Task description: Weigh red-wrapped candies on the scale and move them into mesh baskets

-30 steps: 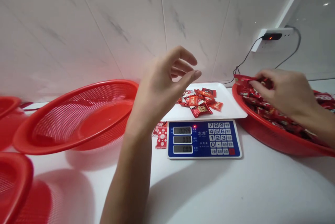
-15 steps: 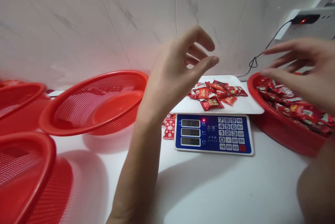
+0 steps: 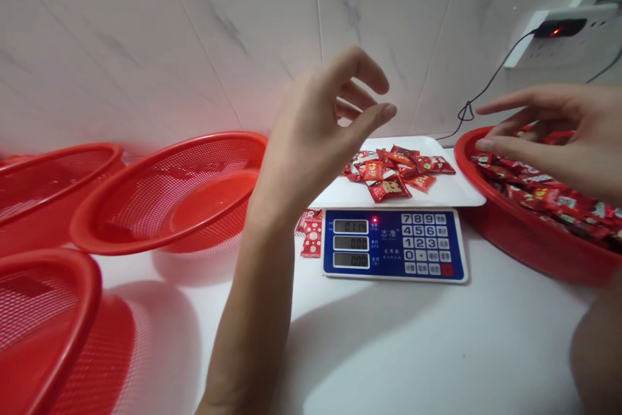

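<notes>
My left hand (image 3: 318, 136) hovers raised in front of the scale, fingers loosely curled and apart, holding nothing. Behind it stands a digital scale (image 3: 394, 245) with a blue keypad and a white pan (image 3: 451, 190). On the pan lies a small heap of red wrapped candies (image 3: 396, 169). My right hand (image 3: 558, 133) is over the red basket (image 3: 529, 246) at the right, which is full of the same red candies (image 3: 544, 191). Its fingers are stretched out above them and hold nothing.
Empty red mesh baskets sit at the left: one (image 3: 170, 191) beside the scale, one (image 3: 48, 182) further left, one (image 3: 43, 331) at the near left corner. A red printed packet (image 3: 311, 234) lies left of the scale. A cord (image 3: 486, 88) runs to a wall socket (image 3: 558, 33).
My right hand left the candy basket, rose with fingers spread, and has now come back down over it. More candies lie on the pan than a second ago. The left hand barely moved.
</notes>
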`<state>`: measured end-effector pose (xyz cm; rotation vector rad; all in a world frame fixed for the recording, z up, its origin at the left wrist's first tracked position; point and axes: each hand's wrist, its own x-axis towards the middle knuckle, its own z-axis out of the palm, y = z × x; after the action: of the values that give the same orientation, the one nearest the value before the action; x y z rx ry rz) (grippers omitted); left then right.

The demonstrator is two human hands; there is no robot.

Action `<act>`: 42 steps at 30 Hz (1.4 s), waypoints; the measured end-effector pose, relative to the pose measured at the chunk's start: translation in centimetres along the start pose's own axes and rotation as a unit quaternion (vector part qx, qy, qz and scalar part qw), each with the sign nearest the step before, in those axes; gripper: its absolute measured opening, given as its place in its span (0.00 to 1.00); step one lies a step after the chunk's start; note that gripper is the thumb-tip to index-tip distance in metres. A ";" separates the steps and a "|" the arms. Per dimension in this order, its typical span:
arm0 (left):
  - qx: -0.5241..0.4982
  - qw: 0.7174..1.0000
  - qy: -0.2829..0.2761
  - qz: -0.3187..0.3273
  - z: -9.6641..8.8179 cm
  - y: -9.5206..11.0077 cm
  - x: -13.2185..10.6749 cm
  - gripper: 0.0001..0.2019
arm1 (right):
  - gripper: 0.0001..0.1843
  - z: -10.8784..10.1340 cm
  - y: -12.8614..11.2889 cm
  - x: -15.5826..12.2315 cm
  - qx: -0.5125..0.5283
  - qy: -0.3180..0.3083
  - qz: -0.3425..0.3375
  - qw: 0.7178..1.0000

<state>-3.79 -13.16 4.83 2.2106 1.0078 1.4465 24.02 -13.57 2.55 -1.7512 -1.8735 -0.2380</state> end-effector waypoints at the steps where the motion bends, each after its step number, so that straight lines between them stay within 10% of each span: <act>1: -0.002 1.000 -0.001 0.003 0.0 0.0 0.0 0.05 | 0.24 -0.1 -0.5 0.0 0.000 -0.003 0.012 1.000; 11: 0.007 1.000 0.000 -0.008 -0.1 0.0 0.0 0.03 | 0.12 -1.0 -4.0 0.1 0.013 -0.108 0.138 0.985; 20: 0.021 1.000 0.014 -0.008 -0.3 0.1 -0.1 0.03 | 0.14 4.3 -6.2 0.3 0.030 -0.134 -0.096 0.986; 32: 0.027 0.999 -0.005 -0.020 -0.2 0.1 -0.2 0.03 | 0.18 7.5 -6.3 1.3 -0.082 -0.181 0.024 0.980; 42: 0.018 1.000 0.006 -0.019 -0.2 0.2 -0.2 0.02 | 0.14 7.7 -6.5 1.1 -0.092 -0.149 -0.011 0.985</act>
<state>-3.96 -13.48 4.85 2.1976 1.0830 1.4383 15.62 -9.69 -1.69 -1.9801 -2.1412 -0.1682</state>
